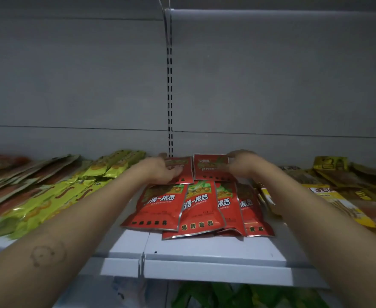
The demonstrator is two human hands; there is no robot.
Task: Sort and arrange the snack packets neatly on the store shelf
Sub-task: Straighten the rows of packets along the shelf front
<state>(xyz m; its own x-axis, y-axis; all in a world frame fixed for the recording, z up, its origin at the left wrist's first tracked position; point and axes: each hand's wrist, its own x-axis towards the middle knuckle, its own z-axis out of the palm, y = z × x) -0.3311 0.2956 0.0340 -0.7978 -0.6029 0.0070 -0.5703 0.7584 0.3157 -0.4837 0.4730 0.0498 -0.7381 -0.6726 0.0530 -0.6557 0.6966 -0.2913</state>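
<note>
red packets: centre of the shelf, two rows, printed faces up
back-left red packet (181, 168): lies at the rear, just beside its twin, a narrow gap between them
back-right red packet (209, 168): rear too, top edge close to the back panel
front row of red packets (201, 210): four overlapping like fanned cards, bottoms near the shelf's front edge, outer ones skewed
left hand (160, 171): my palm faces inward, fingers laid fairly straight against the back-left red packet, thumb up by its top corner; no closed grip visible
right hand (238, 164): fingers curl over the top-right edge of the back-right red packet, thumb on its face, so a pinch; motion-blurred
hands: apart, one per rear packet
arms: both bare forearms reach in from the lower corners, converging toward the rear row
shelf (204, 247): white, flat, seam left of centre
green-yellow packets (49, 201): leaning rows left of the red ones
orange packets (5, 194): further left, blurred
yellow packets (329, 165): loose heap to the right
back panel (71, 85): plain grey
slotted upright (170, 96): runs vertically behind the rear row
lighting: dim
lower shelf: green packets (204, 294) under the front edge
</note>
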